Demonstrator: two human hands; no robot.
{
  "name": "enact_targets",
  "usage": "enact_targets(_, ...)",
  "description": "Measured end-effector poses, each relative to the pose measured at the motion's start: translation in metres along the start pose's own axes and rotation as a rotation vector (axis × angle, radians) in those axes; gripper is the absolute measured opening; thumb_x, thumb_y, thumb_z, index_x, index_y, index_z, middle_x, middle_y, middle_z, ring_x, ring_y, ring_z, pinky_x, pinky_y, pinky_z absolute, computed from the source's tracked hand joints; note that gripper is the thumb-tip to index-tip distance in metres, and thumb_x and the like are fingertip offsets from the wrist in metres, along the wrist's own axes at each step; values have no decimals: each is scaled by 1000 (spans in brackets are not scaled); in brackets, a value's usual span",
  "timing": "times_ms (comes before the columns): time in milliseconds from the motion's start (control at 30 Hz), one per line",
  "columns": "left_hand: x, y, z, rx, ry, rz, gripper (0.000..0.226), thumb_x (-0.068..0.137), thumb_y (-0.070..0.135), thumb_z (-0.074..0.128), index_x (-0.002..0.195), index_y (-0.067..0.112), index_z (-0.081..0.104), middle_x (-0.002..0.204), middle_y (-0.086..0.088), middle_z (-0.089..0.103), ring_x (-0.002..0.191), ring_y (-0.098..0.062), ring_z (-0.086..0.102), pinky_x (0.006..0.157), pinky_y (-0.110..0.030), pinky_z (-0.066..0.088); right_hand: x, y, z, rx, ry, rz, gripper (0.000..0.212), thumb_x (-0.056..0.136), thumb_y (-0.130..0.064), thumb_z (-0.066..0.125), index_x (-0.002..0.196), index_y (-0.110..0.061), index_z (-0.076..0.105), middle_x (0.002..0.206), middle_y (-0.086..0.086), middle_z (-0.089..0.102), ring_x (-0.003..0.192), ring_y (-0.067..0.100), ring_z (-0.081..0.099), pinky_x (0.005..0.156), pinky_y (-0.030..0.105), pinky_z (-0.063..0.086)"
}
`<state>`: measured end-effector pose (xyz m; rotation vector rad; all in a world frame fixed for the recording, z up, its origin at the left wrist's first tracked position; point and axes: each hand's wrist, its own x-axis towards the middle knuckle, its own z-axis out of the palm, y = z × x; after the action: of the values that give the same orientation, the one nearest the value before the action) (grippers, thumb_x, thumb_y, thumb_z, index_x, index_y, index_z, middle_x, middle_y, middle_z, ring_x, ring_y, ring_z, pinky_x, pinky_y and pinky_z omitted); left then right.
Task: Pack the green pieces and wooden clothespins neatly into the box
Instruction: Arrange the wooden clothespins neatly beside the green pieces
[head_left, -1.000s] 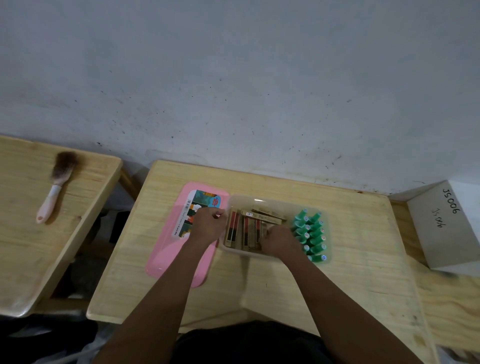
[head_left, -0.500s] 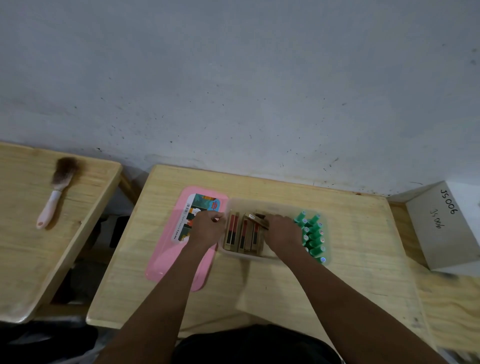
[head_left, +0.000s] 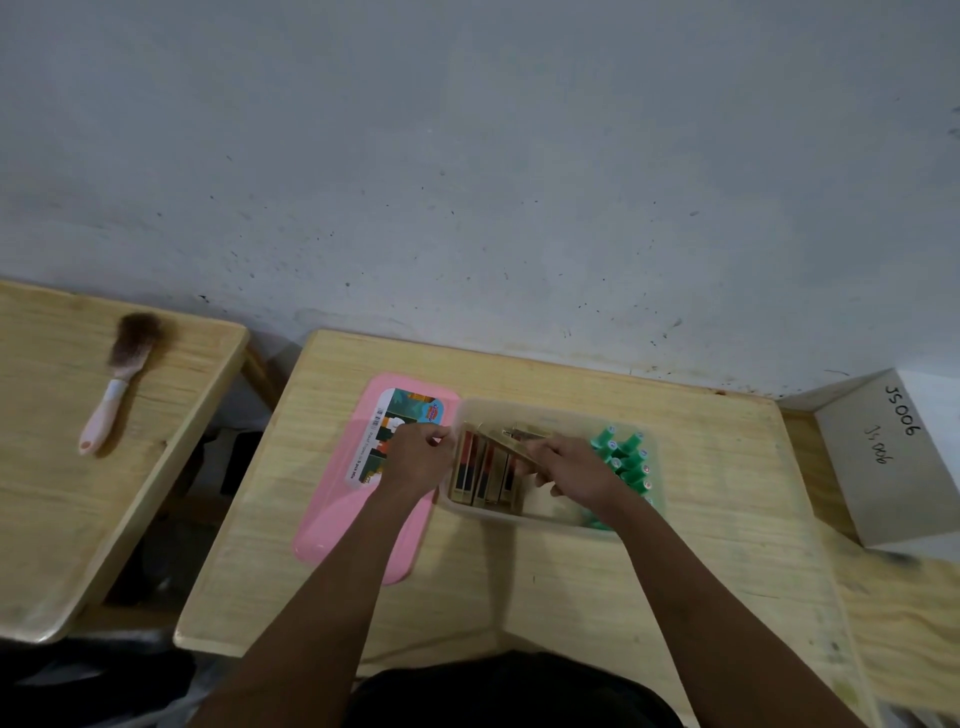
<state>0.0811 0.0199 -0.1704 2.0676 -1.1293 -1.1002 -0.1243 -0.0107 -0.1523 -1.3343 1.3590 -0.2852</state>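
Wood in a pale yellow colour makes the small table (head_left: 545, 582) under the head camera, and it stands against a grey wall (head_left: 467, 156) with dark specks. To the left is a second wooden table (head_left: 47, 493) with a pink-handled brush (head_left: 117, 387) lying on it. To the right sits a white carton (head_left: 888, 457) with writing on top.

On the middle table a clear plastic box (head_left: 519, 514) rests beside a pink lid (head_left: 332, 519), and the two touch. Inside the box, on the left side, wooden clothespins (head_left: 480, 470) lie flat in a row, side by side. Their long sides run away from the person, toward the wall. On the right side of the box, green pieces (head_left: 626, 457) are packed close in rows, with their round ends pointing up and a bit to the right.

The left hand (head_left: 415, 460) is curled shut at the box's left edge, fingers pinched together; what it grips is too small to tell. The right hand (head_left: 574, 470) is closed on one clothespin (head_left: 506, 444), held above the row. That one lies slanted across the others.
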Motion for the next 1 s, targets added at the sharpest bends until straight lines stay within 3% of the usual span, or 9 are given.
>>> enact_targets(133,-1,-1,0,-15,2,0,32,91,20,59,120,8,63,127,-13,61,110,-27,61,90,-46,55,-1,4,-1,-33,19,-31,23,102,-24,45,111,-17,65,92,0,72,70,9,58,61,21,45)
enact_targets(233,-1,0,1,-11,6,-1,31,92,20,58,120,8,63,126,-12,62,109,-27,61,91,-45,54,2,8,-4,-204,29,-93,27,99,-25,52,122,-19,65,90,-2,71,73,13,62,57,12,44)
enact_targets(300,-1,0,1,-10,10,2,31,92,20,58,120,8,63,125,-12,62,110,-27,61,93,-44,54,5,12,-4,-326,65,-125,27,97,-26,56,120,-21,68,83,4,70,68,20,61,56,16,41)
enact_targets(467,-1,-1,3,-29,24,-8,30,92,19,57,119,8,64,126,-10,61,116,-26,57,96,-38,51,9,16,11,-432,206,-136,20,93,-22,61,108,-19,73,66,-5,60,53,5,49,45,10,33)
enact_targets(600,0,-2,2,-32,28,8,30,91,21,59,117,8,66,120,-13,66,106,-30,63,91,-47,54,15,14,28,-536,232,-30,14,87,-28,63,85,-19,74,68,-2,64,60,11,57,52,22,39)
enact_targets(700,0,-2,2,-20,35,19,30,91,19,59,117,6,65,121,-13,65,106,-28,63,91,-46,54,21,9,38,-611,240,62,22,84,-39,63,77,-20,71,58,-8,58,55,7,55,54,24,41)
enact_targets(833,-1,-1,2,-1,43,39,30,91,17,58,117,4,65,119,-14,66,106,-27,63,93,-42,53,28,4,53,-532,224,115,31,79,-43,62,71,-14,71,63,0,66,65,18,66,62,33,55)
enact_targets(1000,0,-1,3,2,56,46,29,91,17,58,116,4,66,120,-11,66,108,-21,60,92,-31,49,31,-3,71,-653,217,156,37,82,-58,59,80,-22,67,76,-3,66,75,19,63,62,26,42)
